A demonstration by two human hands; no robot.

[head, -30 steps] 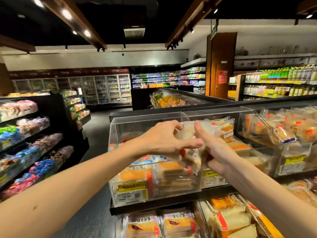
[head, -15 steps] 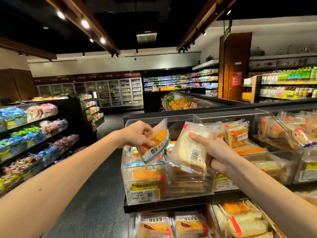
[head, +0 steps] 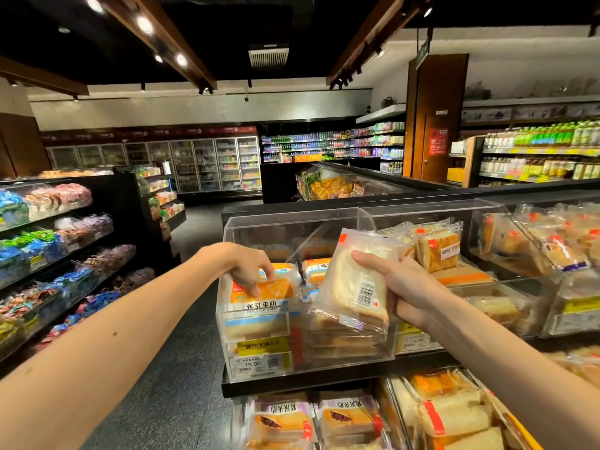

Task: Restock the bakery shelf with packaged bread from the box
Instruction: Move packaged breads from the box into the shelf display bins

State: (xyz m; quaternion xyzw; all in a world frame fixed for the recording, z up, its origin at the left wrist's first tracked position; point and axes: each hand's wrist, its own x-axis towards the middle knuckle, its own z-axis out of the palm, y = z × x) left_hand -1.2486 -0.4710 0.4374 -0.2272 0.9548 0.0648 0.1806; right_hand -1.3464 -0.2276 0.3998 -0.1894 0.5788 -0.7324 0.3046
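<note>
Bread pack (head: 349, 287) upright in right hand (head: 410, 292), orange pack (head: 276, 291) sideways

Your left forearm (head: 130, 323) and right forearm (head: 493, 349) are both bare right up to the edge of the shot, just skin from the wrist back. There's a small dark mole (head: 114, 333) on the left one, plus a fainter speck (head: 30, 369) further back. Your left hand (head: 246, 267) and right hand (head: 406, 287) are bare too, with slim fingers.
</note>
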